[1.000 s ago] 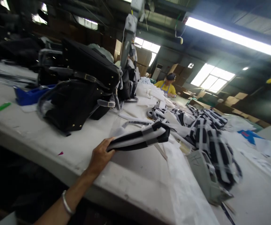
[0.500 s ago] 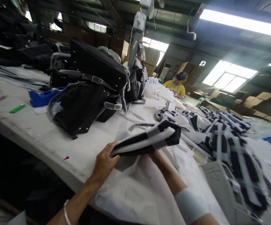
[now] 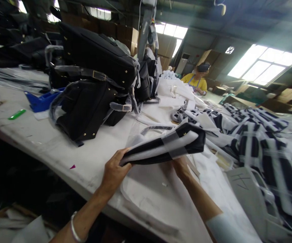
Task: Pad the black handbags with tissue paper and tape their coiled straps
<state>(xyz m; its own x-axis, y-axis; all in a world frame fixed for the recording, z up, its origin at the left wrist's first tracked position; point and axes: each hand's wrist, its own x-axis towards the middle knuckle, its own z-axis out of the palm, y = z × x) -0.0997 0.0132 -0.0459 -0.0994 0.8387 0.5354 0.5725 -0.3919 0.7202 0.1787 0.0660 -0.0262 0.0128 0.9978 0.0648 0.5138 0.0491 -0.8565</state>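
Observation:
A flat black bag [image 3: 153, 153], with white padding strips along its side and a clear band round it, is held above the table. At its near left end, my left hand [image 3: 117, 168] is closed, thumb below and fingers over the edge. My right hand [image 3: 180, 167] is under the bag's right part, holding it from beneath; its fingertips are hidden behind the bag. A wrapped strap or handle [image 3: 157, 128] shows just beyond the bag. White sheet material [image 3: 151, 202] lies on the table below my hands.
Black handbags [image 3: 85, 108] with wrapped straps are stacked at left, near a blue tape dispenser [image 3: 41, 101] and a green cutter [image 3: 17, 114]. Strapped black-and-white bundles [image 3: 277, 162] and a grey plastic container [image 3: 248, 192] are at right. A person in yellow [image 3: 196, 81] sits beyond.
The view has shifted slightly. The held bag and both my hands appear a little further right; my right forearm has moved right, uncovering more white sheet below.

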